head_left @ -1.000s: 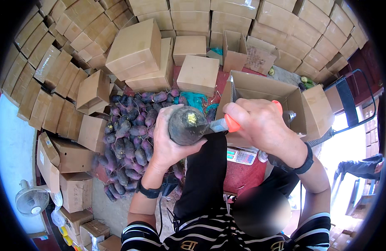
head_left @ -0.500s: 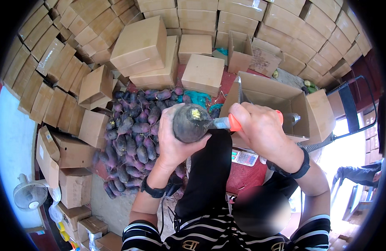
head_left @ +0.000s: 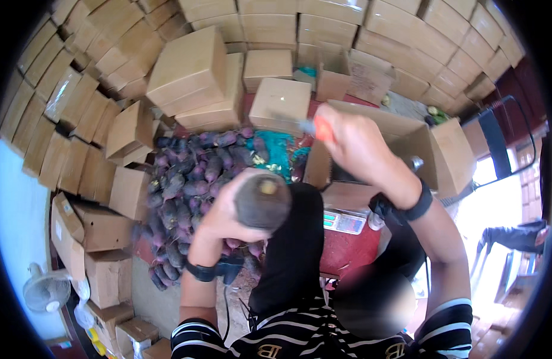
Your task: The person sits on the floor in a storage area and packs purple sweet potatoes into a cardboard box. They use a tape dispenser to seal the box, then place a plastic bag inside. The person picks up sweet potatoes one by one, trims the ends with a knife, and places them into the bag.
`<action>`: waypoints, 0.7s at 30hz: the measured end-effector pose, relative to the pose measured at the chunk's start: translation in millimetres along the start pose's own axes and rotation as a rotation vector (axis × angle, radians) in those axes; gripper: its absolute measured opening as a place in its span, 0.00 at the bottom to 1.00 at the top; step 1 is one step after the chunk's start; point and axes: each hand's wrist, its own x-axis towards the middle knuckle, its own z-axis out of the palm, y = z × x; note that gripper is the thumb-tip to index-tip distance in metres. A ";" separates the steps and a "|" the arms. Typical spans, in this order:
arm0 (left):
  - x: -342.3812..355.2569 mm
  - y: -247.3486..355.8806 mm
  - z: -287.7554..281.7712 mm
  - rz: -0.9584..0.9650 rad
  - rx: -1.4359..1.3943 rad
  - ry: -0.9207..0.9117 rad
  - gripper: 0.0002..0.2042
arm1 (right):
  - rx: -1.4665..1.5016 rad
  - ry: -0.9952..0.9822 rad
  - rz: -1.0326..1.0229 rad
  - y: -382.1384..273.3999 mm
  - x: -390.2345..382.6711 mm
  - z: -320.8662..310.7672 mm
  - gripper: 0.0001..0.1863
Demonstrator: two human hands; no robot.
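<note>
My left hand (head_left: 223,210) is wrapped round a dark purple radish (head_left: 264,206), its pale cut end facing up. Above and to the right of it, my right hand (head_left: 361,143) grips a knife (head_left: 323,130) by its orange handle. The blade points left, blurred by motion and apart from the radish. Small pale scraps are scattered by a teal plastic sheet (head_left: 276,157) beyond my left hand. A large heap of similar radishes (head_left: 189,185) covers the floor on the left.
An open cardboard box (head_left: 401,134) stands beyond my right wrist, with a digital scale (head_left: 346,223) in front of it. Stacked cartons (head_left: 264,30) line the back and left. A fan (head_left: 46,289) is at the lower left, a black-framed hand truck (head_left: 500,140) at the right.
The knife has come away from the radish, as my right hand moved up and left. My left hand and the radish have dropped lower, and pale scraps now show by the teal sheet.
</note>
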 end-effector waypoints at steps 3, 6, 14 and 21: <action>-7.7 -27.5 -28.2 -0.297 -0.550 0.042 0.33 | -0.274 -0.188 0.216 50.9 -11.6 -26.5 0.09; 4.3 -41.9 -72.3 -0.134 1.136 0.097 0.28 | -0.399 -0.210 0.318 92.8 -37.2 -56.4 0.07; 95.5 59.2 34.7 -0.018 0.684 0.039 0.31 | -0.394 -0.478 0.630 155.0 -130.2 -49.6 0.13; 231.8 14.3 131.7 0.207 1.151 -0.640 0.31 | 0.501 -0.468 0.999 197.3 -138.4 -44.3 0.17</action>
